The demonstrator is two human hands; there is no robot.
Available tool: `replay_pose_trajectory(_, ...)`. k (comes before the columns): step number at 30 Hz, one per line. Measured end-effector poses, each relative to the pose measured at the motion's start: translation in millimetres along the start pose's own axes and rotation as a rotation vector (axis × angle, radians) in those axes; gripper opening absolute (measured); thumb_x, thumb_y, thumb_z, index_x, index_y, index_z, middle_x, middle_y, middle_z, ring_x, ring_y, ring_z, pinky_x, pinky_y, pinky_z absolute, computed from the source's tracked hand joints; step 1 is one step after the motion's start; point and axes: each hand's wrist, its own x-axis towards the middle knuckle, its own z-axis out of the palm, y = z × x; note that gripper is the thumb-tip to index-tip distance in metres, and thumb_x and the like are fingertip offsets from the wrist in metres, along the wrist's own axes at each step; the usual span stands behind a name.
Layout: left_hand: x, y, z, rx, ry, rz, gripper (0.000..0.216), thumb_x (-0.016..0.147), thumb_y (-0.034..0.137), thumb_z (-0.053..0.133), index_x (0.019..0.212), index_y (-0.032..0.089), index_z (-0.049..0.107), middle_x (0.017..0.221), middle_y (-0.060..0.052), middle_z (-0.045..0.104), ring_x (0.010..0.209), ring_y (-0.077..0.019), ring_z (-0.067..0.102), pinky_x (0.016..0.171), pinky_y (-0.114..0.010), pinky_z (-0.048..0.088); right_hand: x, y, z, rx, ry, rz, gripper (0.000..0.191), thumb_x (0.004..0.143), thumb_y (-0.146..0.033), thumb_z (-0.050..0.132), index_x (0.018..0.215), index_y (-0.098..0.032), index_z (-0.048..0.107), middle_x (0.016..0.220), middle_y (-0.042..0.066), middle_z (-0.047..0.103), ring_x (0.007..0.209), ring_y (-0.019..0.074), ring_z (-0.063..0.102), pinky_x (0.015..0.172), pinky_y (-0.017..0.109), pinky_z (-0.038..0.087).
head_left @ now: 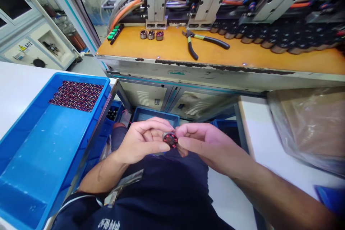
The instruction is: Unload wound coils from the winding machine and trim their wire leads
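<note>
Between my two hands, in front of my lap, is a small round motor stator (170, 140) with a metal rim and a dark face marked with red. My left hand (140, 140) grips its left side between thumb and fingers. The thumb and fingers of my right hand (202, 142) are closed on its right edge. Part of the stator is hidden behind my fingers. On the orange bench ahead stand three similar stators (151, 35) in a short row. Diagonal cutters (201, 41) lie to their right with the handles spread.
To the left, a blue tray (40, 143) holds many small dark-red parts (78, 95) at its far end. Dark cylindrical parts (269, 37) line the bench's right side under machine brackets. A plastic-wrapped carton (309, 122) sits right. A black marker (116, 34) lies at the back left.
</note>
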Motion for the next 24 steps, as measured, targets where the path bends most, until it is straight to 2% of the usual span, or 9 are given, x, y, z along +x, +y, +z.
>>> replay_pose_trajectory(6, -1.3, -0.8, -0.8, -0.010, 0.004, -0.035, 0.031, 0.064, 0.014, 0.086, 0.094, 0.019, 0.079, 0.100, -0.006, 0.069, 0.075, -0.0110, 0.067, 0.067, -0.021, 0.057, 0.3, -4.1, -0.2, -0.045, -0.016, -0.058, 0.037, 0.086, -0.050, 0.069, 0.071, -0.017, 0.059, 0.067, 0.000, 0.057, 0.067, 0.0116, 0.050, 0.066, 0.026, 0.036)
replay_pose_trajectory(11, -3.1, -3.9, -2.0, 0.022, 0.018, -0.078, 0.032, 0.063, 0.022, 0.088, 0.093, 0.017, 0.078, 0.100, -0.008, 0.070, 0.073, -0.0119, 0.066, 0.061, -0.020, 0.054, -0.3, -15.9, -1.9, -0.178, -0.021, -0.045, 0.042, 0.083, -0.055, 0.068, 0.067, -0.017, 0.057, 0.066, 0.001, 0.056, 0.065, 0.0120, 0.049, 0.062, 0.026, 0.037)
replay_pose_trajectory(14, -2.5, -2.4, -1.0, 0.052, 0.039, -0.058, 0.032, 0.062, 0.021, 0.089, 0.091, 0.016, 0.078, 0.100, -0.008, 0.071, 0.071, -0.0106, 0.065, 0.060, -0.019, 0.053, -0.3, -17.1, -3.1, -0.193, -0.026, -0.051, 0.044, 0.083, -0.057, 0.067, 0.068, -0.017, 0.057, 0.065, 0.001, 0.056, 0.064, 0.0129, 0.050, 0.063, 0.027, 0.039)
replay_pose_trajectory(22, -2.5, 2.3, 1.4, 0.015, 0.059, -0.041, 0.030, 0.062, 0.013, 0.087, 0.090, 0.017, 0.078, 0.097, -0.005, 0.070, 0.073, -0.0107, 0.068, 0.062, -0.018, 0.055, -3.5, -9.2, 2.1, -0.181, 0.096, -0.122, 0.034, 0.083, -0.052, 0.069, 0.085, -0.018, 0.061, 0.074, 0.002, 0.056, 0.067, 0.0140, 0.053, 0.059, 0.026, 0.042)
replay_pose_trajectory(24, -3.0, 2.1, 1.9, 0.009, 0.052, -0.048, 0.031, 0.062, 0.013, 0.087, 0.091, 0.017, 0.078, 0.097, -0.005, 0.069, 0.074, -0.0112, 0.069, 0.064, -0.018, 0.056, -3.5, -7.0, 3.7, -0.196, 0.107, -0.141, 0.031, 0.086, -0.048, 0.068, 0.081, -0.018, 0.061, 0.072, 0.002, 0.056, 0.066, 0.0130, 0.051, 0.060, 0.026, 0.041)
